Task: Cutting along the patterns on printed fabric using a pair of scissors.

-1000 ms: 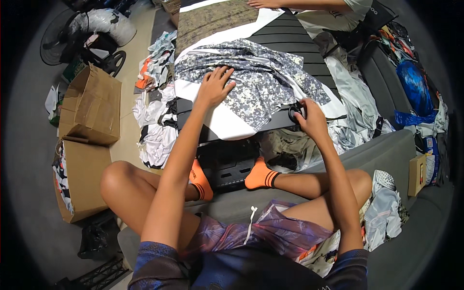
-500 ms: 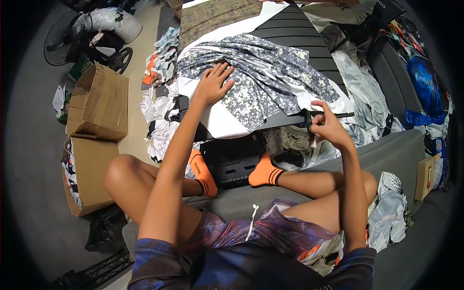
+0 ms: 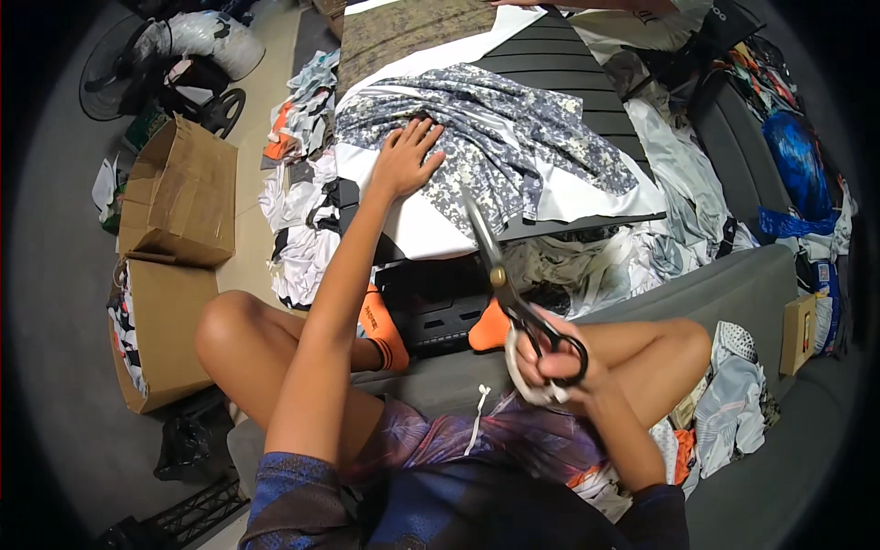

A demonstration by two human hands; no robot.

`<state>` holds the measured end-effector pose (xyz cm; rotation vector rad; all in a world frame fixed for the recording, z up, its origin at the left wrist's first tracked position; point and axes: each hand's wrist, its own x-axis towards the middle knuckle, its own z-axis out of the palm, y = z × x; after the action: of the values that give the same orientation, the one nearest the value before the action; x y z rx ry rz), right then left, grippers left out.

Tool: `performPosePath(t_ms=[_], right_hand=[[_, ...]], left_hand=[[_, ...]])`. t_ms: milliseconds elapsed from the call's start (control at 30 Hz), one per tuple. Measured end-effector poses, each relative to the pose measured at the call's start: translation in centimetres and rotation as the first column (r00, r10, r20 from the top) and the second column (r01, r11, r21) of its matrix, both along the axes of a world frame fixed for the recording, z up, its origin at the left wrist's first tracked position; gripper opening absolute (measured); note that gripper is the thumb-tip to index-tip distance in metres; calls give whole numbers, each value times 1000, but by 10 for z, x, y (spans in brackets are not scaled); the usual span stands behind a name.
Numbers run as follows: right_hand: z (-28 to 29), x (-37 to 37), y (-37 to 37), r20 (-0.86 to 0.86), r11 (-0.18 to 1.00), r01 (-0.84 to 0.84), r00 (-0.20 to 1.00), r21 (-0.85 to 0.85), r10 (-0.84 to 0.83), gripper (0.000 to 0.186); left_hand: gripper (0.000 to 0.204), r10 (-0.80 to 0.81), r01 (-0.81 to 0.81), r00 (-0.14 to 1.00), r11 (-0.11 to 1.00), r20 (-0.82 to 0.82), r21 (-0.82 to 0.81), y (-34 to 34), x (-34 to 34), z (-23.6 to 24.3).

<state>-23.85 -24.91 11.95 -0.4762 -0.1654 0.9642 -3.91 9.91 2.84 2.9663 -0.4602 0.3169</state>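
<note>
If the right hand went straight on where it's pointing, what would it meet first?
Likely the grey-and-cream camouflage-print fabric: the black-handled metal scissors in the right hand point toward it and overlap it in view. Their height above it is unclear.

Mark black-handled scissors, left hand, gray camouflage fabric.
Black-handled scissors [image 3: 498,277], head view: on the pivot.
Left hand [image 3: 401,169], head view: on its back.
Gray camouflage fabric [image 3: 495,131], head view: on its printed middle.

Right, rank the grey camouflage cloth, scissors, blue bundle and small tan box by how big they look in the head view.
1. Grey camouflage cloth
2. Scissors and blue bundle: too close to rank; the scissors look longer but thinner
3. Small tan box
</note>
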Motion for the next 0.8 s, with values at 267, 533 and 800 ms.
performPosePath(t_ms=[267,533,800], right_hand=[[-74,132,36,638,856,377,767,-354,-74,87],[-83,192,25,590,827,358,806,-434,-39,72],[-91,233,-8,552,778,418,826,-469,-111,66]], left_hand=[[57,28,-28,999,1000,-25,-5,-4,-11,3],[59,21,-21,999,1000,-29,3,14,8,-2],[60,-30,31,997,999,-68,15,20,33,2]])
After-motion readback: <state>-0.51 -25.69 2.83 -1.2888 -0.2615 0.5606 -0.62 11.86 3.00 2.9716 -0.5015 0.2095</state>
